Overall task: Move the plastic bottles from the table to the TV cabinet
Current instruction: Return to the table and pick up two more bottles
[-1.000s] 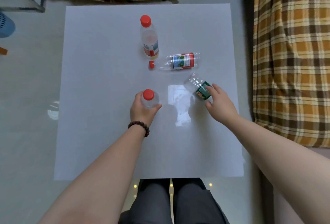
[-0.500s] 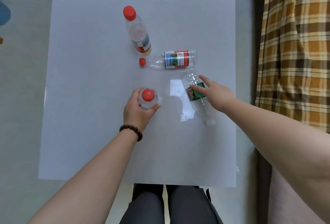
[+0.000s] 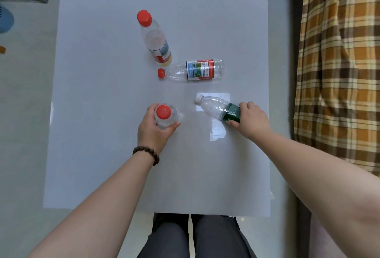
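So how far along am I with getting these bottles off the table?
Nothing looks moved yet: all four bottles are over the table. In hand: your left hand grips the upright red-capped bottle, your right hand the tilted green-label bottle. Left: the standing bottle and the lying bottle. The TV cabinet isn't visible.

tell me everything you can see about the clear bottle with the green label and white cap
The clear plastic bottle with the green label and white cap looks empty and see-through. Its small white cap points up and left in the picture, towards the table's middle; the dark green label wraps the lower body. It is tilted rather than upright. The right hand grips it around the label, fingers over the top and thumb below, hiding the base. It sits over the white table, just below the lying red-capped bottle; whether it touches the table cannot be told.
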{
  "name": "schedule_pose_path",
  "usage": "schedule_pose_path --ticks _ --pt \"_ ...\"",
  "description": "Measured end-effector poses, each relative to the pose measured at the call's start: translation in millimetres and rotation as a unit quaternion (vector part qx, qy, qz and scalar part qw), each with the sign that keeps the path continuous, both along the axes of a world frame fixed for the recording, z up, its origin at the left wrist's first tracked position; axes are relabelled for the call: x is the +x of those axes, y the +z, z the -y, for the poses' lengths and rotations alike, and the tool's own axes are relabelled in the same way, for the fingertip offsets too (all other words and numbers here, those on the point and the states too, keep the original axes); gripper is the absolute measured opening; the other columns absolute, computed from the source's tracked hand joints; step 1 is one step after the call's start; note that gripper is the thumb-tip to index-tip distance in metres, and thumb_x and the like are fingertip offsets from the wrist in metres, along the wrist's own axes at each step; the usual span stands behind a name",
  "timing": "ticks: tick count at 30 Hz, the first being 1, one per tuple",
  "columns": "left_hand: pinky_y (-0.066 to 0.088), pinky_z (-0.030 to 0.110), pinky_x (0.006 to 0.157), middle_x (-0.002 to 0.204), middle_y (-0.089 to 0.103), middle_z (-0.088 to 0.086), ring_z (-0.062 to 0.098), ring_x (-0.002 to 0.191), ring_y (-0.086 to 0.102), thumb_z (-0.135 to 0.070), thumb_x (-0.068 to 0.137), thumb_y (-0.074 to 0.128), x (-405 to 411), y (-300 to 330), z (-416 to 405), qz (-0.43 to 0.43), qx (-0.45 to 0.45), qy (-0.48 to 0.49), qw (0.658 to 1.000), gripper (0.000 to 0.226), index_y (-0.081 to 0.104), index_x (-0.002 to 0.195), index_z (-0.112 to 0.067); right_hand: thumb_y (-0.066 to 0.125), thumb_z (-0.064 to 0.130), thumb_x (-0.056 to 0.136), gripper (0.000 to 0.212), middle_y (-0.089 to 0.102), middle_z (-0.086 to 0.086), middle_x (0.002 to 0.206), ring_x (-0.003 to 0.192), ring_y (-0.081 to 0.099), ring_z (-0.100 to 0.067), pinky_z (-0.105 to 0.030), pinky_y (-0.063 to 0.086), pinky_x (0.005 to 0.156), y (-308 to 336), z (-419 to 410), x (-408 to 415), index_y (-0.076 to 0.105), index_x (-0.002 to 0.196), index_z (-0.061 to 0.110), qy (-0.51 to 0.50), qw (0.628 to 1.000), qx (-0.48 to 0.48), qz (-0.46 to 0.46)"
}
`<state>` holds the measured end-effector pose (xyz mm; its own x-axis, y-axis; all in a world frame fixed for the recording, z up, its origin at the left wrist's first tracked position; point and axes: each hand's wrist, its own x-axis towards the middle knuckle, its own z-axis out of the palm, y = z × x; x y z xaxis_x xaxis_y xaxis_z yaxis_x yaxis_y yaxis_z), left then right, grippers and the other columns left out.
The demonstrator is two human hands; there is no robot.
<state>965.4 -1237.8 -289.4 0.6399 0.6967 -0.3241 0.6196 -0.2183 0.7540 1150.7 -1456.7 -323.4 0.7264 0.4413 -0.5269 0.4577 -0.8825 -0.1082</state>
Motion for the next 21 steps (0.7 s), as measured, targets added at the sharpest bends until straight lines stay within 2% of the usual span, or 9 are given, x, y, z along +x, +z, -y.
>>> schedule_pose_path --ticks 1,4,6,9,12,16,21 --pt "0.047 0.019 0.082 0.097 0.056 -0.031 -0.007 0.087 0.054 -0.037 0.063 0.084 -0.7 -0.1 -0.1 0.0 0.003 0.0 1.0 0.059 0.044 0.106 -0.047 0.06 0.057 0.078 0.069 0.049 -0.011 0.121 0.11 0.048 -0.032 -0.042 0.039 0.091 -0.3 0.1 -3.2 0.04 0.127 0.013 -0.013 1.0 0.01 -0.011" --pt "0.046 0.018 0.081 0.099 0.056 -0.029 -0.002 0.091 0.055 -0.04 0.064 0.084 -2.2 -2.6 -0.9 0.003 0.007 -0.001 1.0 0.059 0.045 0.108 -0.046 0.066 0.06 0.073 0.099 0.035 -0.01 0.142 0.125 0.04 -0.032 -0.044 0.037 0.1 -4.3 -1.8 -9.6 0.017 0.147 0.017 -0.024 0.999 0.026 -0.036" --pt "0.047 0.02 0.083 0.101 0.058 -0.026 0.001 0.094 0.056 -0.042 0.064 0.083 -2.5 -5.6 -1.3 0.006 0.006 0.002 1.0 0.06 0.047 0.111 -0.041 0.069 0.056 0.072 0.103 0.032 -0.009 0.146 0.127 0.04 -0.032 -0.044 0.038 0.1 -8.2 -5.7 -11.6 0.012 0.149 0.018 -0.036 0.998 0.033 -0.039" --pt "0.048 0.022 0.085 0.107 0.061 -0.017 0.006 0.098 0.059 -0.042 0.064 0.083 -3.8 -9.7 -2.0 0.006 -0.005 0.006 1.0 0.065 0.048 0.118 -0.034 0.068 0.05 0.075 0.077 0.047 -0.008 0.129 0.113 0.047 -0.032 -0.043 0.044 0.089 -13.6 -12.7 -14.4 0.034 0.137 0.018 -0.052 0.997 0.037 -0.038" --pt "0.047 0.015 0.082 0.102 0.061 -0.023 -0.004 0.093 0.058 -0.039 0.063 0.085 -1.0 -7.5 -3.0 0.003 -0.01 0.011 1.0 0.062 0.05 0.115 -0.035 0.066 0.047 0.076 0.057 0.052 -0.007 0.117 0.106 0.049 -0.031 -0.041 0.045 0.084 -11.5 -17.5 -19.5 0.046 0.122 0.018 -0.085 0.994 0.055 -0.041" --pt "0.041 0.005 0.068 0.09 0.06 -0.027 -0.015 0.082 0.056 -0.046 0.06 0.083 -1.9 7.6 0.3 -0.002 -0.008 0.036 0.999 0.055 0.054 0.106 -0.039 0.07 0.045 0.075 0.06 0.052 -0.006 0.115 0.105 0.051 -0.028 -0.039 0.046 0.08 4.9 -18.0 -31.5 0.046 0.124 0.019 -0.167 0.972 0.157 -0.06" --pt "0.042 0.012 0.065 0.085 0.061 -0.025 -0.015 0.079 0.056 -0.05 0.059 0.08 -16.6 37.8 14.2 -0.001 -0.013 -0.007 1.0 0.048 0.052 0.097 -0.041 0.076 0.046 0.069 0.06 0.053 0.001 0.105 0.094 0.051 -0.017 -0.029 0.039 0.073 42.9 -14.0 -60.6 0.05 0.117 0.022 -0.249 0.922 0.286 -0.078"
